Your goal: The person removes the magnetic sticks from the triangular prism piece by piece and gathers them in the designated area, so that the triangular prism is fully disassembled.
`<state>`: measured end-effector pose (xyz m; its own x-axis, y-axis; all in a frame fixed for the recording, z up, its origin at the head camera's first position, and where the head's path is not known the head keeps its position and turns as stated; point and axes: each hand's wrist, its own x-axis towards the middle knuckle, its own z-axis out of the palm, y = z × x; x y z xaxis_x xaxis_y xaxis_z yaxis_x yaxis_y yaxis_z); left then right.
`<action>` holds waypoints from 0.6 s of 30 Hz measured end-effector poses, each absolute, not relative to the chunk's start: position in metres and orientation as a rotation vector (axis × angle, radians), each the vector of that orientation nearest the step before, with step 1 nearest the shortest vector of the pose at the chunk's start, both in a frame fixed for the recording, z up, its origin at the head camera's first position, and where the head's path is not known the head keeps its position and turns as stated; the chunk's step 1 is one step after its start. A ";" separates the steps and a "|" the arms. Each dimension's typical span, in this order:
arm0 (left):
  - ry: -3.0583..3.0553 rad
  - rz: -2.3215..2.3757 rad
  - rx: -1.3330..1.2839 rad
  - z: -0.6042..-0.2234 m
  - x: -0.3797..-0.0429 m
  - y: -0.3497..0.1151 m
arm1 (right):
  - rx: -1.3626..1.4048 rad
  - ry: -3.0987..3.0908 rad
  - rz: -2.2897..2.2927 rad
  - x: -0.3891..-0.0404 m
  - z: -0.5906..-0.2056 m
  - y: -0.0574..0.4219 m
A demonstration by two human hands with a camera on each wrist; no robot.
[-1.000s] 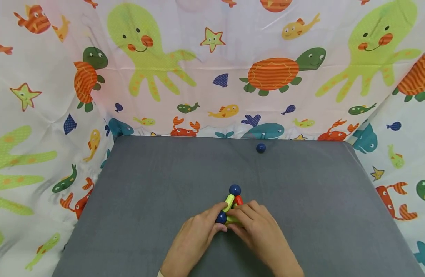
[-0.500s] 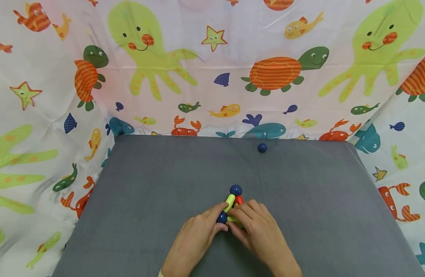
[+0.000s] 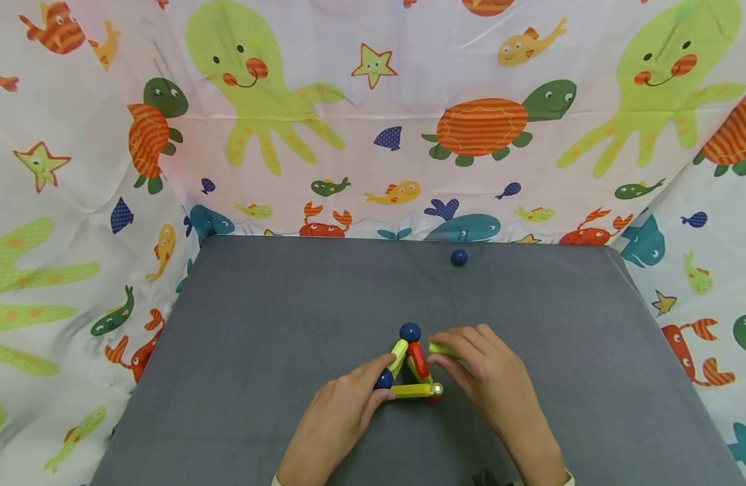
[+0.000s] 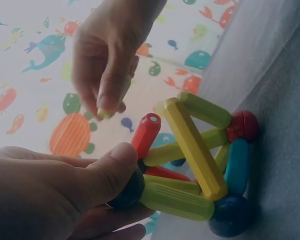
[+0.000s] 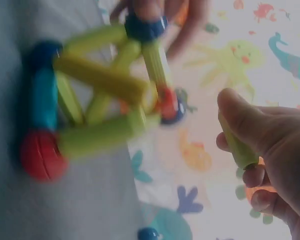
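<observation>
The left hand pinches a part-joined frame, the right hand a loose rod; one ball lies unjoined near the far edge of the surface

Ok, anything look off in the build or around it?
No visible damage or spills. The raised red rod and the yellow rod each have a bare end with no ball; may just be unfinished. A blue ball sits alone near the far table edge.

left fingers partly hide a blue ball, and the right wrist view blurs the yellow stick.
</observation>
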<state>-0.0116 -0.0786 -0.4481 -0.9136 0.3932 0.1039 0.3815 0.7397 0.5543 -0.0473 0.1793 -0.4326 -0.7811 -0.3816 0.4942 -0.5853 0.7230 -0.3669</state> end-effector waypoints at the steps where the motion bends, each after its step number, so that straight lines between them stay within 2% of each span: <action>1: 2.911 0.920 0.640 -0.448 -0.012 -0.080 | 0.730 -2.554 0.715 -0.052 -0.432 0.183; 9: 2.908 0.940 0.593 -0.447 -0.012 -0.085 | 0.646 -2.595 0.627 -0.108 -0.444 0.199; 18: 2.894 0.968 0.599 -0.448 -0.010 -0.087 | 0.585 -2.756 0.624 -0.178 -0.483 0.195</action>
<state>-0.0097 -0.0867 -0.4480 -0.9254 0.3682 0.0903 0.3484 0.7322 0.5852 -0.1776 0.1948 -0.4828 -0.8865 -0.3260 0.3283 -0.4357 0.8270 -0.3552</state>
